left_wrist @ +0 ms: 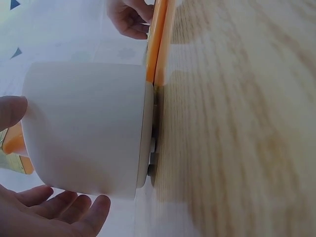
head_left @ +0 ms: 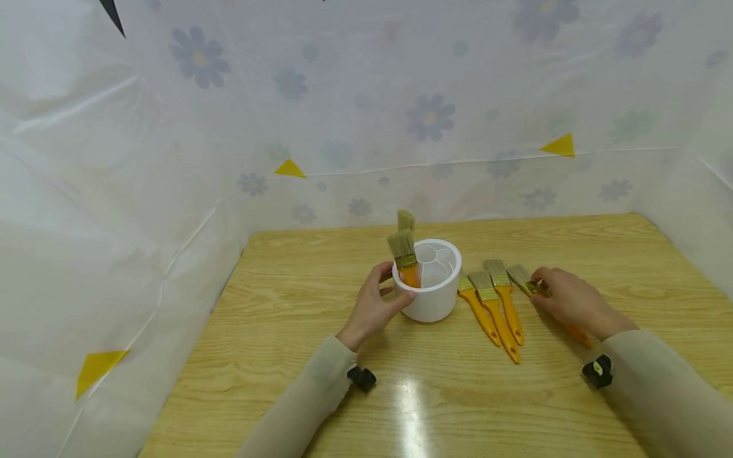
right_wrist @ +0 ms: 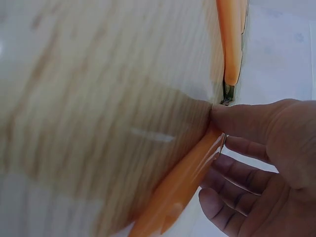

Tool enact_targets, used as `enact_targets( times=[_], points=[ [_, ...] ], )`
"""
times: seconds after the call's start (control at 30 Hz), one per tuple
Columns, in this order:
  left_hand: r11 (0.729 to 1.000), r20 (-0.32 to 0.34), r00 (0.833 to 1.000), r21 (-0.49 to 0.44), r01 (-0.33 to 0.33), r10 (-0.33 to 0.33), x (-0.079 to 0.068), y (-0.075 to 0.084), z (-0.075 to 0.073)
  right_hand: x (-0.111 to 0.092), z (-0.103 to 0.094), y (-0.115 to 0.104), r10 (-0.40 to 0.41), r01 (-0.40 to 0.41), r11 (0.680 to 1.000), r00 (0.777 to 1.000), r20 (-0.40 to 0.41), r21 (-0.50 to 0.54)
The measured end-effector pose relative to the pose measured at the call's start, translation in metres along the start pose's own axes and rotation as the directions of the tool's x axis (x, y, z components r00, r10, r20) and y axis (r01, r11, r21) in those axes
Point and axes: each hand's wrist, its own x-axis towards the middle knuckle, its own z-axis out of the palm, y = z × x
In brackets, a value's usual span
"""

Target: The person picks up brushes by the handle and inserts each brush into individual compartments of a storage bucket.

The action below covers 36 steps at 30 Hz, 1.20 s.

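Observation:
A white round divided holder (head_left: 432,306) stands upright on the table. My left hand (head_left: 373,312) grips it from the left, thumb at the rim and fingers along its side; the left wrist view shows the holder's wall (left_wrist: 89,128) between thumb and fingers. Two paintbrushes stand in its left part, bristles up, the front brush (head_left: 403,249) overlapping the rear one (head_left: 406,219). To the right, my right hand (head_left: 575,304) pinches another paintbrush (head_left: 520,277) near its metal band. That brush's orange handle (right_wrist: 180,180) slants low over the table under the palm.
Between holder and right hand, three paintbrushes lie on the table: a left one (head_left: 480,315), a middle one (head_left: 499,321) and a right one (head_left: 508,305). The wooden table (head_left: 286,356) meets flower-patterned plastic sheeting (head_left: 355,127) at the back and sides.

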Motion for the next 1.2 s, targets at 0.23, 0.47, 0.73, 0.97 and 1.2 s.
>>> enact_targets(
  times=[0.23,0.47,0.73,0.97,1.2],
  points=[
    [1.000,-0.001,1.000,-0.005,0.013,-0.013,-0.001,0.001,-0.001,0.003,-0.002,0.000,0.035,-0.036,0.999,0.999,0.036,0.033],
    [1.000,-0.007,1.000,0.003,0.021,-0.021,-0.002,0.002,0.000,0.006,-0.003,0.001,0.108,-0.112,0.992,0.991,0.081,0.054],
    [1.000,-0.002,1.000,-0.009,-0.001,0.001,-0.001,0.002,0.000,0.008,-0.004,0.002,0.145,-0.149,0.988,0.985,0.097,0.031],
    [1.000,-0.005,1.000,-0.021,-0.001,0.001,-0.001,0.001,0.000,0.011,-0.005,0.004,0.146,-0.150,0.988,0.984,0.106,0.027],
    [1.000,-0.005,1.000,-0.020,0.016,-0.016,-0.001,0.001,0.000,0.012,-0.004,0.003,0.135,-0.138,0.990,0.986,0.101,0.027]
  ],
)
